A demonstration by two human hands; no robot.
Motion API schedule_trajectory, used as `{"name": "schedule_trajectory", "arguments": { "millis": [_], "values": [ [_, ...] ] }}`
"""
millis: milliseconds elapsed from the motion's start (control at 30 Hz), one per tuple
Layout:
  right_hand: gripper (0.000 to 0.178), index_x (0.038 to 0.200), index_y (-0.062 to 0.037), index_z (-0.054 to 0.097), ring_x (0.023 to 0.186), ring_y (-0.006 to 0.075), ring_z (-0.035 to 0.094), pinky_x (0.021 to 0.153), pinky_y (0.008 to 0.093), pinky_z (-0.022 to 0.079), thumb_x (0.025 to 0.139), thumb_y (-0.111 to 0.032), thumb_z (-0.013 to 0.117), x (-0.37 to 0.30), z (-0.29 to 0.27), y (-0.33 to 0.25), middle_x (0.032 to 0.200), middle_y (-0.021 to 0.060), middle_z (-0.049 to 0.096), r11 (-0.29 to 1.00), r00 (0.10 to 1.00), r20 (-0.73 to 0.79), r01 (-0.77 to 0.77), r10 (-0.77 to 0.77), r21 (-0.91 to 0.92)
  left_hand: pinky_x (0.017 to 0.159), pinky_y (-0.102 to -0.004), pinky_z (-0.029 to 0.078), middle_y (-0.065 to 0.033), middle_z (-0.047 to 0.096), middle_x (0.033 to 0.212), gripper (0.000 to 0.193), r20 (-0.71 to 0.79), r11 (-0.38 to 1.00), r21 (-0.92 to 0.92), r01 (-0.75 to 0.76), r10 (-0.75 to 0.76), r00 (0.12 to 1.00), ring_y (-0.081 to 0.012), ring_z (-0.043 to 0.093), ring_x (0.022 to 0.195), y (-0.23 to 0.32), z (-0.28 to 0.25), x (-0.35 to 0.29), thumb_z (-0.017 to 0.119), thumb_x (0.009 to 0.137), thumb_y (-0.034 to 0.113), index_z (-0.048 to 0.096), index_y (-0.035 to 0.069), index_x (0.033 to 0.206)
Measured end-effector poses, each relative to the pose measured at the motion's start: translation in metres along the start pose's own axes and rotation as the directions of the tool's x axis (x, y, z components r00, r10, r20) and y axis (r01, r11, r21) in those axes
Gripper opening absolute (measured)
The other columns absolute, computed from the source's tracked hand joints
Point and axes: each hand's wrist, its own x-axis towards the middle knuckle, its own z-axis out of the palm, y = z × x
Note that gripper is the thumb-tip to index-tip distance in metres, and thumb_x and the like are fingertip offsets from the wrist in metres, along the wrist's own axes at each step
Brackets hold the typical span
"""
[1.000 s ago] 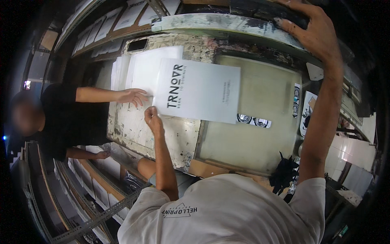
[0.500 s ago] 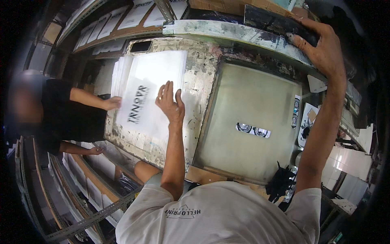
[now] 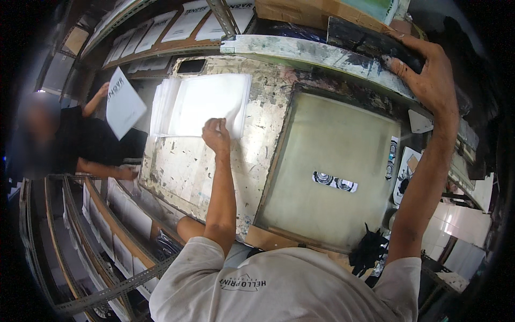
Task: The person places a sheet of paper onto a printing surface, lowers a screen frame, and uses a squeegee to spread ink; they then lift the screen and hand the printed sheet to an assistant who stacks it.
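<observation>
My left hand (image 3: 217,135) pinches the near right corner of the top white sheet (image 3: 206,104), whose edge creases up beside the fingers. The sheet lies on a stack on the paint-flecked table (image 3: 214,177). Up at the far right, my right hand (image 3: 429,80) is wrapped round the end of a black squeegee (image 3: 365,44), thumb on its near side. The squeegee rests against the ink-stained bar of a raised frame (image 3: 300,53). At the left a co-worker's hand (image 3: 102,92) holds up a printed white sheet (image 3: 126,104).
Right of the stack is a framed translucent panel (image 3: 332,134) with a printed strip (image 3: 335,181) on it. A dark phone (image 3: 192,66) lies beyond the stack. Racks with printed sheets (image 3: 185,21) stand behind and at lower left. A black rag (image 3: 368,249) hangs near my right side.
The co-worker has taken the printed sheet off the table to the left. My left hand has come nearer and closed on the blank sheet's edge. The right hand keeps its grip.
</observation>
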Motion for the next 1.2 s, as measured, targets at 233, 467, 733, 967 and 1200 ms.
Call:
{"name": "schedule_trajectory", "arguments": {
  "millis": [233, 467, 733, 967, 1200],
  "values": [
    [0.054, 0.117, -0.0129, 0.076, 0.108, 0.0298, 0.069, 0.094, 0.0421, 0.053, 0.074, -0.046, 0.084, 0.002, 0.006, 0.018, 0.117, 0.0136, 0.073, 0.999, 1.0, 0.024, -0.016, 0.015, 0.038, 0.092, -0.0455, 0.044, -0.0111, 0.069, 0.112, 0.012, 0.191, 0.938, -0.303, -0.168, 0.233, 0.954, -0.0344, 0.061, 0.107, 0.08, -0.029, 0.018, 0.075, 0.081, 0.007, 0.072, 0.008, 0.092],
    [0.06, 0.123, -0.0068, 0.071, 0.108, 0.0329, 0.065, 0.096, 0.0407, 0.049, 0.078, -0.043, 0.084, -0.002, 0.007, 0.03, 0.119, 0.0205, 0.068, 0.999, 1.0, 0.021, -0.005, 0.006, -0.04, 0.116, -0.0677, 0.017, -0.0099, 0.043, 0.156, 0.046, 0.653, 0.92, -0.21, -0.331, 0.384, 0.653, -0.0422, 0.032, 0.147, 0.129, -0.004, -0.101, 0.066, 0.093, 0.036, 0.063, 0.019, 0.135],
    [0.051, 0.107, -0.0052, 0.078, 0.1, 0.0312, 0.066, 0.088, 0.0409, 0.052, 0.072, -0.04, 0.086, 0.015, -0.007, -0.003, 0.102, 0.0165, 0.074, 0.994, 0.99, 0.112, -0.097, 0.09, 0.059, 0.119, -0.0679, 0.007, -0.0114, 0.032, 0.162, 0.053, 0.595, 0.719, -0.611, -0.33, 0.693, 0.406, -0.0421, 0.021, 0.151, 0.246, 0.043, -0.151, 0.066, 0.092, 0.033, 0.057, 0.02, 0.142],
    [0.05, 0.104, -0.0027, 0.078, 0.087, 0.0308, 0.071, 0.083, 0.0386, 0.054, 0.073, -0.041, 0.085, 0.003, -0.025, -0.021, 0.094, 0.0207, 0.075, 0.998, 1.0, 0.024, -0.017, 0.016, 0.06, 0.122, -0.0645, 0.001, -0.008, 0.025, 0.166, 0.055, 0.637, 0.667, -0.654, -0.358, 0.74, 0.215, -0.0381, 0.012, 0.154, 0.313, 0.052, -0.183, 0.057, 0.097, 0.042, 0.051, 0.024, 0.148],
    [0.047, 0.101, -0.0018, 0.078, 0.081, 0.0304, 0.072, 0.08, 0.0381, 0.054, 0.074, -0.04, 0.084, 0.011, -0.033, -0.017, 0.088, 0.0195, 0.076, 0.972, 0.987, 0.157, -0.063, 0.027, 0.228, 0.122, -0.0647, -0.002, -0.0088, 0.024, 0.166, 0.057, 0.649, 0.663, -0.651, -0.37, 0.738, 0.182, -0.0375, 0.011, 0.155, 0.326, 0.037, -0.203, 0.057, 0.097, 0.044, 0.049, 0.022, 0.149]
  ]
}}
